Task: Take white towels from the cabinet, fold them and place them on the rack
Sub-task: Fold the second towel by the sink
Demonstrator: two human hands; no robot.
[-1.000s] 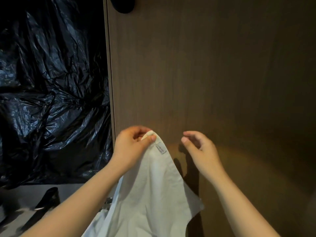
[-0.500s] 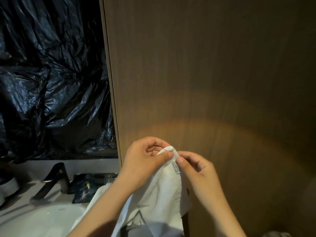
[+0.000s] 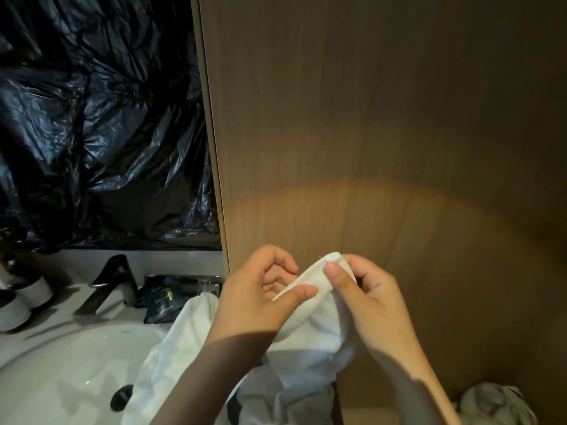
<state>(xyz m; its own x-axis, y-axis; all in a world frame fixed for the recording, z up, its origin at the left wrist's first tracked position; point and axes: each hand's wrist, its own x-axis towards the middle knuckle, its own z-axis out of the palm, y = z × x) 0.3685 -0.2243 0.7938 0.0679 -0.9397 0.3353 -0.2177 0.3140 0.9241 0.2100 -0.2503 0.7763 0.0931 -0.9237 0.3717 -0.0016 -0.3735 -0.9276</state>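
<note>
Left hand: the left hand (image 3: 260, 289) pinches the towel's hem, thumb laid flat along the edge, fingers curled behind it.
Right hand: the right hand (image 3: 365, 299) pinches the top corner of the same hem between thumb and fingers, just beside the left.
Towel: the white towel (image 3: 306, 348) is held up by one corner in front of the wood panel; the rest hangs down crumpled and spills over the right rim of the basin.
Wall: a brown wood-grain panel (image 3: 383, 133) fills the right side, with a warm arc of light across its lower part.
Left backdrop: wrinkled black plastic sheeting (image 3: 92, 133) hangs above the tabletop, meeting the panel's edge.
Tabletop: a pale grey tabletop (image 3: 46, 326) carries a white round basin (image 3: 70, 363) with a dark drain (image 3: 121, 397).
Fittings: a dark angled faucet (image 3: 110, 280) stands behind the basin; dark packets (image 3: 162, 302) lie near it, and white cups (image 3: 21, 299) sit at the far left.
Lower right: a grey bundle of cloth (image 3: 497, 403) lies at the foot of the panel.
</note>
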